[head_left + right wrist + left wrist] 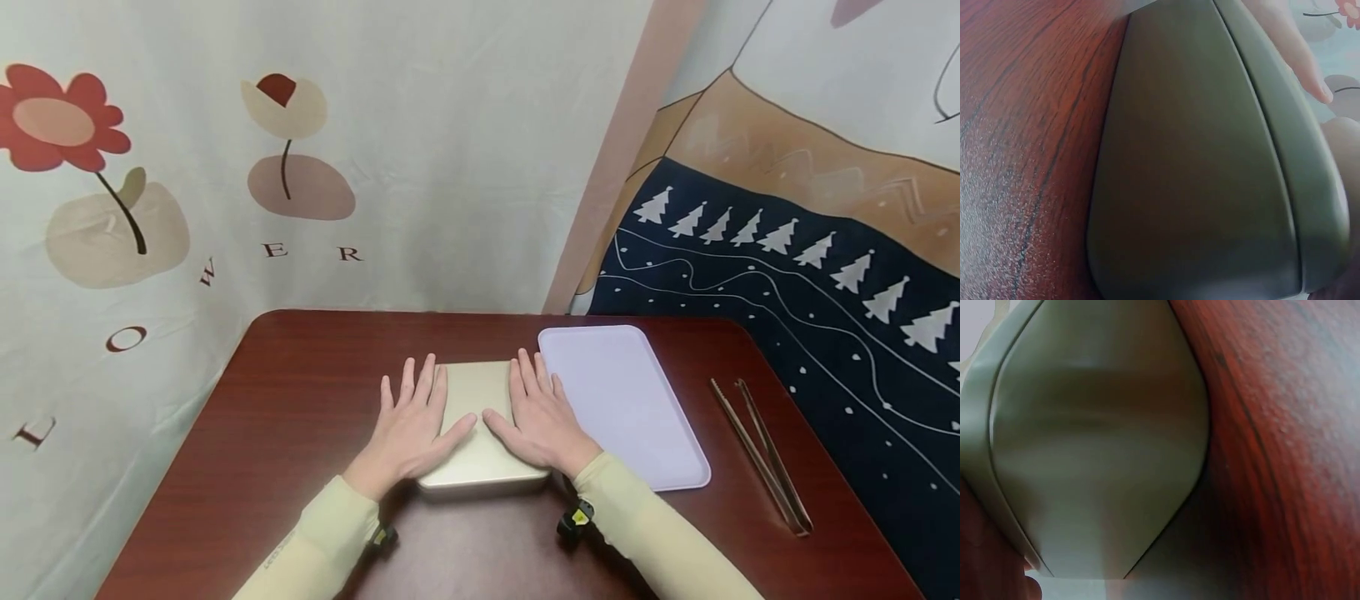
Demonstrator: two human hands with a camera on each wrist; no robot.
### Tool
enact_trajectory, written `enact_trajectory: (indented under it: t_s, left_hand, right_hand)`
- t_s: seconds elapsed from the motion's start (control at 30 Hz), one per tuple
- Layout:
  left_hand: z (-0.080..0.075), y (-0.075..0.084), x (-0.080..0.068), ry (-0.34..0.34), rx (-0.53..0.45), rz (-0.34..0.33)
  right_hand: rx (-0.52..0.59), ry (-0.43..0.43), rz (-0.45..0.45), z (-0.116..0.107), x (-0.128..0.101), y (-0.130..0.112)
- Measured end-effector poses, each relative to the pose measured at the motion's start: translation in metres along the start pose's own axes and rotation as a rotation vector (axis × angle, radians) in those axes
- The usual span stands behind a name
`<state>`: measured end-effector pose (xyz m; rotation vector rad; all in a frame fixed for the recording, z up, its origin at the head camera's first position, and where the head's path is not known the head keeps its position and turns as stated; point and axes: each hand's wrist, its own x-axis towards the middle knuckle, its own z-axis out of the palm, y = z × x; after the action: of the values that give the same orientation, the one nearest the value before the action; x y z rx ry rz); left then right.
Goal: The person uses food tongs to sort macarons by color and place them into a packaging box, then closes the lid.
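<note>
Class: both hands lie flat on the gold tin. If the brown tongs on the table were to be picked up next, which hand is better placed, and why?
Probably the right hand. The tongs lie at the table's right side, beyond the lilac tray. The left hand would have to cross the tin and the other arm.

A dark red-brown wooden table [300, 400] fills the foreground. A pale lilac tray [630, 408] lies flat at about 2 o'clock of the table's centre. Brown tongs [761, 454] lie at 3 o'clock, well apart from it. A flower-print cloth [225, 167] hangs at 11 o'clock.
</note>
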<state>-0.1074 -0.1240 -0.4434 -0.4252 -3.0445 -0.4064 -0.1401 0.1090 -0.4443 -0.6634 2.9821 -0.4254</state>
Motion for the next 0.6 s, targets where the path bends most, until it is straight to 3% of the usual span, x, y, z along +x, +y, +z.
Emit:
enact_trajectory:
  t_s: [0.2, 0.37, 0.6]
  left_hand:
    - [-0.007, 0.003, -0.007, 0.030, -0.001, 0.005]
    - [-0.011, 0.010, -0.026, 0.055, 0.003, 0.019]
    - [0.007, 0.016, -0.048, 0.098, 0.010, -0.001]
  right_hand:
    - [-0.006, 0.038, -0.018, -0.011, -0.006, -0.002]
    - [-0.024, 0.092, -0.049, -0.015, -0.026, -0.008]
    - [-0.047, 0.121, -0.072, 0.009, -0.051, -0.015]
